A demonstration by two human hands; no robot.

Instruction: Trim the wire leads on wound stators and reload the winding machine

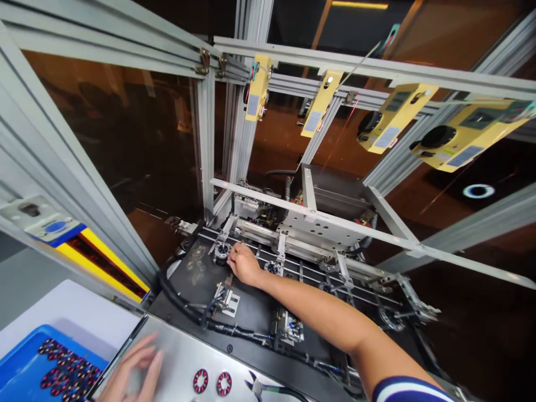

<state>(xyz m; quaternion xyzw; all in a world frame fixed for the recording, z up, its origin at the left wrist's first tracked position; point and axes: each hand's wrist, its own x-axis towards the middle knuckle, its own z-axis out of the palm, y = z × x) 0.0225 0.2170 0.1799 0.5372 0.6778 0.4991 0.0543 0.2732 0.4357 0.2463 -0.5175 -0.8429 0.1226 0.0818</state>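
My right hand (243,264) reaches into the machine, its fingers pinched together at the edge of a round metal fixture (222,253). Whatever lies between the fingertips is hidden. Low on the left, my left hand (136,369) hovers by the metal ledge (176,349), slightly blurred, its fingers apart and holding nothing. Two ring-shaped parts (200,381) with black and red segments lie on that ledge, and beside them are cutting pliers (257,385) with dark green handles. More such rings (69,371) are heaped in a blue tray (25,349).
Yellow sensor units (320,103) hang from an aluminium rail above. Another yellow-edged light barrier (104,262) stands at the left post. More round fixtures (273,268) line the rods under my right forearm. A black cable (176,298) curves along the dark machine bed (196,273).
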